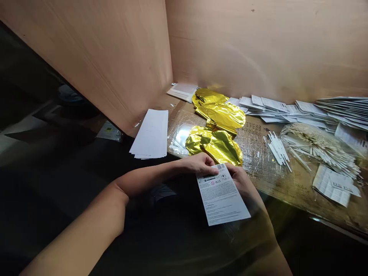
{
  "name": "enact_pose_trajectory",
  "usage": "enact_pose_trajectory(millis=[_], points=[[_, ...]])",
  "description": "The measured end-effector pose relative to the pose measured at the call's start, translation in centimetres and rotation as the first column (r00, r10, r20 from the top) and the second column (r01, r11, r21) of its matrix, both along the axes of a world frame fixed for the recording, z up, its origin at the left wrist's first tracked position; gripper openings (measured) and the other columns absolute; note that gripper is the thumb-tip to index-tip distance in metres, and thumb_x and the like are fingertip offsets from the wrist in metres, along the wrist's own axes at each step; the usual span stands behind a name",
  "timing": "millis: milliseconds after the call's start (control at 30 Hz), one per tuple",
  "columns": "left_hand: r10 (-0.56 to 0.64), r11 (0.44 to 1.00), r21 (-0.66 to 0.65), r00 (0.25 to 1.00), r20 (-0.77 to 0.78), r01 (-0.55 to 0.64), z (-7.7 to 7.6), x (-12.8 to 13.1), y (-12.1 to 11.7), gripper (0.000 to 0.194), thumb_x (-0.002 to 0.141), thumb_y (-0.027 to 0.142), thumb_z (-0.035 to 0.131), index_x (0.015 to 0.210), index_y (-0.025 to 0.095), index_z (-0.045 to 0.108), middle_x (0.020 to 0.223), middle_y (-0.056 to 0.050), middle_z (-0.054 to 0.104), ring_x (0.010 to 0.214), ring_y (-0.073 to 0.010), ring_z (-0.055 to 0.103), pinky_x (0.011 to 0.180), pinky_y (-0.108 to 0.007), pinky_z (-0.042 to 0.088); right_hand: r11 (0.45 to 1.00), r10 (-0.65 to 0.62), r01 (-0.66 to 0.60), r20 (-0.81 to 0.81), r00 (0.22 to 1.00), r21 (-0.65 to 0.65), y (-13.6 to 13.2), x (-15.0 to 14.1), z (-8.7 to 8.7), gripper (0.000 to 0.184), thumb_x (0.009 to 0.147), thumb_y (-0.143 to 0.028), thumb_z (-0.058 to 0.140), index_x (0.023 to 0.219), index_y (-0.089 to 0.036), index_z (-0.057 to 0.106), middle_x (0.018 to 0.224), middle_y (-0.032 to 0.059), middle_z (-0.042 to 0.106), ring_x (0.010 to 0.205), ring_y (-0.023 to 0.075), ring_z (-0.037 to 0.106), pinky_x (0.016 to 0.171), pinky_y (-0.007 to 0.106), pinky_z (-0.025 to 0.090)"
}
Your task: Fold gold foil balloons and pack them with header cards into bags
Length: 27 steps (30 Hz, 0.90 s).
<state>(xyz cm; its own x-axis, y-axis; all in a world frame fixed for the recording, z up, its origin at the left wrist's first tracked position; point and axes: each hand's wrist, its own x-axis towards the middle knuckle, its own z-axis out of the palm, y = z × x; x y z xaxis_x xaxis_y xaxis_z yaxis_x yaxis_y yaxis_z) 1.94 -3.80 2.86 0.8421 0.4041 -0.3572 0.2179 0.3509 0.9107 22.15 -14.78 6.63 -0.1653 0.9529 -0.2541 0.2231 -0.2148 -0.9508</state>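
Both my hands hold a white printed card (222, 196) with a barcode at its top, near the table's front edge. My left hand (198, 163) pinches the card's upper left corner, fingers closed. Under the card's right side sits my right hand (240, 179), gripping its top edge beside the barcode. A clear plastic sleeve seems to hang below the card, but it is blurred. Just beyond my hands lie folded gold foil balloons (218, 134) on clear plastic bags.
A stack of white paper sheets (151, 134) lies to the left. White straws (277, 147) and a bagged bundle of straws (319, 147) lie to the right. Printed cards (301, 109) spread along the back. Cardboard walls (115, 65) enclose the left and back.
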Motion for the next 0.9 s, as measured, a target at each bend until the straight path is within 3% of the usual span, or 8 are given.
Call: enact_pose_trajectory(millis=[133, 233, 433, 500, 533, 567, 633, 900], points=[[0.074, 0.979, 0.189, 0.996, 0.047, -0.081, 0.2, 1.1, 0.2, 0.043, 0.076, 0.051, 0.087, 0.071, 0.014, 0.066, 0.060, 0.002, 0.059, 0.052, -0.0084, 0.050, 0.048, -0.022, 0.034, 0.960, -0.235, 0.188, -0.234, 0.944, -0.206, -1.8, 1.4, -1.1, 0.038, 0.094, -0.058, 0.071, 0.116, -0.027, 0.065, 0.091, 0.0008, 0.073, 0.065, 0.0169, 0.061, 0.058, 0.028, 0.049], [0.288, 0.896, 0.299, 0.942, 0.172, -0.328, -0.4, 2.5, 0.2, 0.039, 0.080, 0.049, 0.085, 0.078, 0.014, 0.068, 0.068, 0.000, 0.065, 0.059, -0.0092, 0.055, 0.054, -0.021, 0.040, 0.949, -0.302, 0.273, -0.204, 0.931, -0.155, -2.2, 1.0, -3.4, 0.037, 0.095, -0.058, 0.071, 0.113, -0.027, 0.065, 0.084, 0.0002, 0.070, 0.064, 0.0181, 0.059, 0.057, 0.029, 0.048], [0.616, 0.771, -0.080, 0.706, 0.349, -0.632, -3.6, 6.4, -2.0, 0.059, 0.080, 0.046, 0.088, 0.124, 0.017, 0.062, 0.118, -0.012, 0.077, 0.101, -0.0228, 0.075, 0.094, -0.039, 0.061, 0.797, -0.572, 0.532, 0.075, 0.817, 0.286, 1.7, 3.2, -6.7, 0.043, 0.104, -0.061, 0.050, 0.105, -0.022, 0.068, 0.091, 0.0072, 0.073, 0.078, 0.0236, 0.065, 0.069, 0.034, 0.052], [0.656, 0.747, -0.164, 0.674, 0.339, -0.645, -4.1, 6.6, -2.1, 0.059, 0.079, 0.043, 0.089, 0.124, 0.016, 0.062, 0.121, -0.013, 0.077, 0.106, -0.0251, 0.075, 0.100, -0.043, 0.060, 0.753, -0.655, 0.514, 0.407, 0.636, 0.410, 3.4, 7.8, -6.7, 0.046, 0.108, -0.054, 0.043, 0.103, -0.018, 0.071, 0.090, 0.0101, 0.073, 0.078, 0.0235, 0.065, 0.073, 0.034, 0.050], [0.670, 0.739, -0.206, 0.670, 0.318, -0.641, -4.2, 6.4, -2.0, 0.058, 0.078, 0.042, 0.090, 0.123, 0.016, 0.063, 0.120, -0.013, 0.078, 0.105, -0.0258, 0.076, 0.100, -0.044, 0.060, 0.737, -0.670, 0.490, 0.597, 0.440, 0.466, 4.0, 10.6, -6.5, 0.045, 0.109, -0.048, 0.042, 0.107, -0.016, 0.072, 0.096, 0.0129, 0.073, 0.084, 0.0243, 0.065, 0.078, 0.035, 0.049], [0.678, 0.734, -0.244, 0.672, 0.297, -0.633, -4.1, 6.0, -1.7, 0.057, 0.077, 0.040, 0.091, 0.121, 0.016, 0.064, 0.118, -0.013, 0.078, 0.104, -0.0264, 0.076, 0.100, -0.045, 0.061, 0.760, -0.612, 0.449, 0.750, 0.250, 0.470, 4.5, 13.3, -6.4, 0.043, 0.109, -0.043, 0.041, 0.113, -0.014, 0.073, 0.106, 0.0162, 0.074, 0.094, 0.0261, 0.066, 0.084, 0.036, 0.048], [0.685, 0.727, -0.298, 0.679, 0.263, -0.618, -3.7, 5.0, -1.0, 0.055, 0.076, 0.037, 0.092, 0.119, 0.014, 0.067, 0.117, -0.013, 0.079, 0.102, -0.0274, 0.077, 0.099, -0.045, 0.062, 0.776, -0.540, 0.453, 0.834, 0.116, 0.440, 5.1, 17.8, -6.3, 0.040, 0.106, -0.037, 0.048, 0.120, -0.009, 0.073, 0.120, 0.0246, 0.070, 0.108, 0.0312, 0.064, 0.090, 0.039, 0.045], [0.706, 0.661, -0.477, 0.696, 0.132, -0.579, -3.8, 3.2, 0.3, 0.044, 0.079, 0.029, 0.087, 0.118, 0.014, 0.073, 0.110, -0.013, 0.081, 0.090, -0.0246, 0.078, 0.088, -0.040, 0.066, 0.868, -0.307, 0.433, 0.948, 0.084, 0.243, 5.2, 20.2, -7.4, 0.038, 0.101, -0.019, 0.049, 0.122, 0.001, 0.073, 0.115, 0.0336, 0.072, 0.107, 0.0366, 0.072, 0.090, 0.043, 0.050]])
